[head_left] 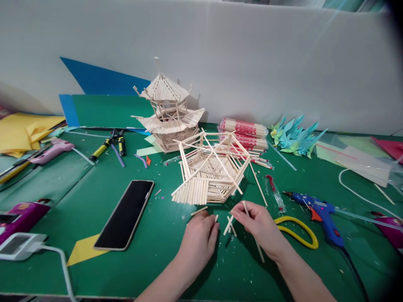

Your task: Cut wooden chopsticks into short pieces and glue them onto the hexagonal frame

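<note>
My left hand (pixel 200 239) is curled low over the table; the tip of a short wooden stick (pixel 216 218) pokes out between its thumb and forefinger. Another short stick lies just beyond its fingertips. My right hand (pixel 256 224) pinches a short stick (pixel 227 228), and a longer stick (pixel 260 251) runs through the same hand. Short pieces lie crossed beneath its fingertips. Just beyond both hands stands a many-sided stick frame (pixel 217 167), open on top with crossing sticks, one front roof panel filled with sticks. Behind it rises a two-tiered stick pagoda (pixel 166 109).
On the right are a blue glue gun (pixel 324 214), a yellow-handled tool (pixel 311 239) and blue folded paper (pixel 289 134). Bundled sticks (pixel 244 128) lie behind the frame. Left are a phone (pixel 124 216), pliers (pixel 105 147), a pink glue gun (pixel 56 151) and a white cable (pixel 63 260).
</note>
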Motion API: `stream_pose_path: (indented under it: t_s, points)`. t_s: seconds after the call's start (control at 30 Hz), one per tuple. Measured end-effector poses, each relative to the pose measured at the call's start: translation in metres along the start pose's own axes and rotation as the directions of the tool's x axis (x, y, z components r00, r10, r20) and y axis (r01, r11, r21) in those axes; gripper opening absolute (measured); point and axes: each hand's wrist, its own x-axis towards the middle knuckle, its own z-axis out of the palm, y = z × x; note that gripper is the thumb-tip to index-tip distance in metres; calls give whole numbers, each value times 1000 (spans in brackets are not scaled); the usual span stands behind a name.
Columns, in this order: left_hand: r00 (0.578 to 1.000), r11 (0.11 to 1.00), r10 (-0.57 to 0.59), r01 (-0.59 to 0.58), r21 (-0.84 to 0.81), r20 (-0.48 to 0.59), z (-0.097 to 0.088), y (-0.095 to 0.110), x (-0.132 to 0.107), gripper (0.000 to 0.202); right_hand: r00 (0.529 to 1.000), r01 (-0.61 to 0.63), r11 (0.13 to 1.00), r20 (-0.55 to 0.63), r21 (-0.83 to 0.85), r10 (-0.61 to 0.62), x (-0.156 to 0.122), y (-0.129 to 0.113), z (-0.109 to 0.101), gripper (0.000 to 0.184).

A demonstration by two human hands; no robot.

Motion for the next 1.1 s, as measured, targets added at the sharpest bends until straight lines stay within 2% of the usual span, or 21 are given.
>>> stream_pose_path:
  t_s: [0.07, 0.17, 0.23, 0.3, 0.37, 0.47, 0.57, 0.67, 0.73, 0.83, 0.9, 1.1]
  points:
    - [999, 998, 20, -18, 52, -30, 2, -6, 3, 19, 1000, 4, 1000, 7, -10, -4, 1, 1, 0, 25]
    - [995, 996, 32, -24, 80, -100, -3, -10, 2, 29, 1000, 6, 999, 12, -34, -6, 2, 2, 0, 24]
    - [988, 997, 31, -19, 78, -150, -11, -6, 0, 25, 1000, 8, 999, 26, -49, -7, 1, 1, -1, 23]
    - [989, 1000, 7, -3, 28, -147, -19, 3, -4, 23, 998, 15, 998, 62, -57, -12, -1, -2, 0, 21]
    - [999, 992, -52, 50, -118, -14, -24, 12, -8, 27, 993, 28, 998, 114, -59, -21, -4, -8, 3, 19]
    - [976, 935, -75, 140, -327, 204, -22, 21, -12, 27, 985, 36, 997, 169, -67, -24, -9, -18, 10, 17]
    - [952, 865, -119, 239, -441, 282, -14, 19, -14, 25, 980, 31, 997, 197, -71, -17, -12, -21, 16, 15]
    - [939, 845, -164, 292, -447, 302, -9, 12, -16, 26, 974, 31, 998, 227, -61, -16, -12, -18, 18, 17]
    - [943, 886, -168, 272, -375, 286, -8, 7, -17, 25, 977, 32, 998, 211, -58, -19, -11, -15, 18, 17]
    - [982, 992, -114, 121, -37, 151, -8, -2, -16, 23, 992, 23, 998, 126, -65, -14, -7, -11, 15, 21]
    - [996, 983, -54, 41, 180, 72, -7, -8, -11, 23, 997, 8, 998, 75, -70, -2, -5, -9, 13, 24]
    - [998, 908, 36, -50, 415, 43, -1, -11, 3, 26, 998, -26, 999, 49, -41, 28, -3, -4, 11, 26]
